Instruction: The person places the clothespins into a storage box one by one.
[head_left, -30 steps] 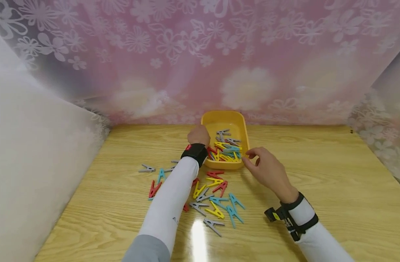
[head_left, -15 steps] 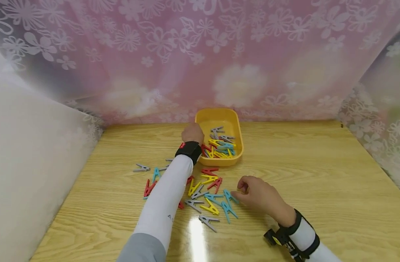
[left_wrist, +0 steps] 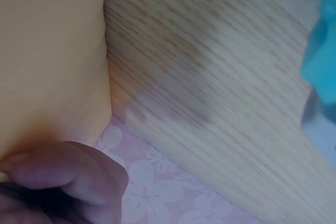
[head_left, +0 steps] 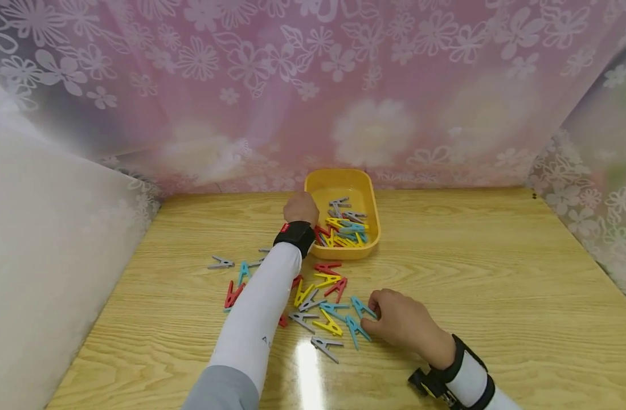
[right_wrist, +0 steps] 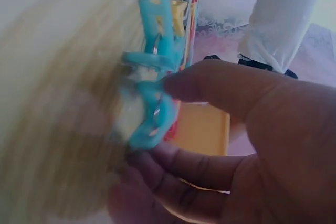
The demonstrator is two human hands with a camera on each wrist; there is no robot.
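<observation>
My left hand (head_left: 301, 208) grips the left rim of a yellow plastic basket (head_left: 368, 250); its curled fingers lie against the basket wall (left_wrist: 52, 51) in the left wrist view. Clothespins in grey, red, yellow and blue lie piled inside. My right hand (head_left: 402, 322) is low over the table, with thumb and fingers on either side of a blue clothespin (right_wrist: 157, 114). In the head view, that blue clothespin (head_left: 361, 306) is partly covered by the fingertips. Another blue clothespin (head_left: 356, 330) lies just beside the thumb.
Several loose clothespins, such as a yellow clothespin (head_left: 329, 323) and a grey clothespin (head_left: 325, 346), lie scattered on the wooden table (head_left: 471, 256) before the basket. My left forearm (head_left: 256, 307) crosses above some. A flowered pink curtain (head_left: 292, 114) stands behind.
My right hand has left the basket's right front corner, come nearer along the table, and closed its fingers about a blue clothespin. The left hand stays at the basket rim.
</observation>
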